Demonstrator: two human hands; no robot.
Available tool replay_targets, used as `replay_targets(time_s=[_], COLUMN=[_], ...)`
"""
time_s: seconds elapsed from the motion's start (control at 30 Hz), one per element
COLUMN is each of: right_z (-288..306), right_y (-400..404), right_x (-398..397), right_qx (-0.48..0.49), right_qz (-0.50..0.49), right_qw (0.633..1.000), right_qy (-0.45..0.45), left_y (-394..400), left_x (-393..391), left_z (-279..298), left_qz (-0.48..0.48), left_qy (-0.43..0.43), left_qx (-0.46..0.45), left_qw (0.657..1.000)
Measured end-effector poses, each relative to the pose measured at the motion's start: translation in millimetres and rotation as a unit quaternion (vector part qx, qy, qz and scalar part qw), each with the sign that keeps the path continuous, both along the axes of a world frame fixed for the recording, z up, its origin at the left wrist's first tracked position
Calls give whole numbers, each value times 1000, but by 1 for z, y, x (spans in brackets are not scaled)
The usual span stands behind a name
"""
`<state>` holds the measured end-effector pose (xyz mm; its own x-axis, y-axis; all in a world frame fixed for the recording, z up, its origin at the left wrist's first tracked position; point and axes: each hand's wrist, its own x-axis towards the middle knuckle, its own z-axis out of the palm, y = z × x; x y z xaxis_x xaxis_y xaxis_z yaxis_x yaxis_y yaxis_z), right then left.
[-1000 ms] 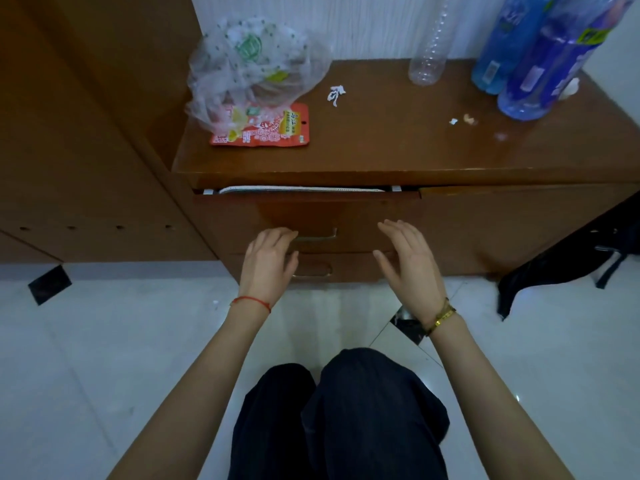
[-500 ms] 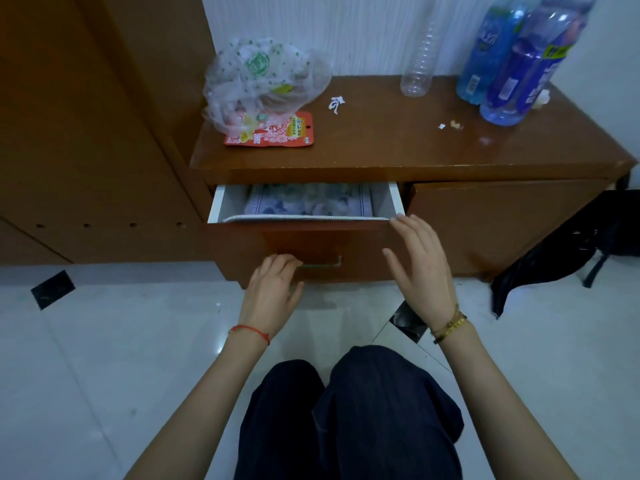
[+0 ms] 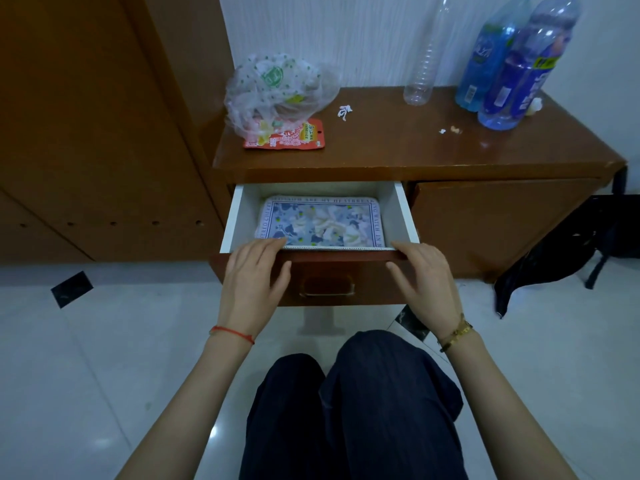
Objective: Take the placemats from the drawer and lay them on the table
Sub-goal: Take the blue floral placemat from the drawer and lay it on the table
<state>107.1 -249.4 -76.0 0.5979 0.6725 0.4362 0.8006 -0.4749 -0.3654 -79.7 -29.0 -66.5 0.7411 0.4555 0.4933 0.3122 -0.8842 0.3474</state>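
The drawer (image 3: 320,268) is held open by its front edge, left hand (image 3: 251,275) and right hand (image 3: 424,277) fingers extended over it; the placemats (image 3: 320,221) are to be lifted next.

This looks like a room in a home. A low wooden cabinet (image 3: 398,150) stands against a white wall, beside a tall wooden wardrobe (image 3: 86,116). On the cabinet's back edge stand drink bottles (image 3: 512,64); a snack bag (image 3: 277,91) lies at its left corner. The floor (image 3: 104,358) is glossy white tile.

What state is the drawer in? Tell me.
Open. The drawer is pulled out, its white walls exposed and a placemat lying flat inside.
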Motion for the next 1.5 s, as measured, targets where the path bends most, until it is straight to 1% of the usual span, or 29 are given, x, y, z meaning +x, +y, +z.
replay_targets(time_s=[0.23, 0.43, 0.6, 0.77, 1.0, 1.1, 1.23, 1.4, 1.5], right_z=[-1, -1, 2, 16, 63, 86, 114, 136, 139], right_y=[-14, -18, -16, -13, -1, 7, 16, 31, 43], right_x=[-18, -23, -20, -16, -3, 5, 16, 31, 36], right_qx=[-4, 6, 3, -9, -37, -50, -99, -136, -146], right_qz=[9, 13, 5, 13, 11, 3, -17, -28, -33], right_qw=[1000, 1000, 1000, 997, 986, 980, 960, 932, 911], right_qy=[6, 15, 27, 71, 161, 194, 261, 334, 385], left_y=[-8, -7, -2, 6, 20, 22, 21, 26, 33], left_x=[-19, -22, -17, -14, 2, 14, 24, 35, 45], left_z=[-1, 0, 1, 12, 55, 74, 100, 123, 130], left_qz=[-13, -10, 5, 28, 70, 97, 146, 197, 201], left_qy=[-14, -3, -9, 0, 74, 108, 150, 237, 278], left_qx=[8, -14, -50, -72, -133, -179, -248, -329, -358], left_qw=[1000, 1000, 999, 997, 986, 973, 946, 893, 868])
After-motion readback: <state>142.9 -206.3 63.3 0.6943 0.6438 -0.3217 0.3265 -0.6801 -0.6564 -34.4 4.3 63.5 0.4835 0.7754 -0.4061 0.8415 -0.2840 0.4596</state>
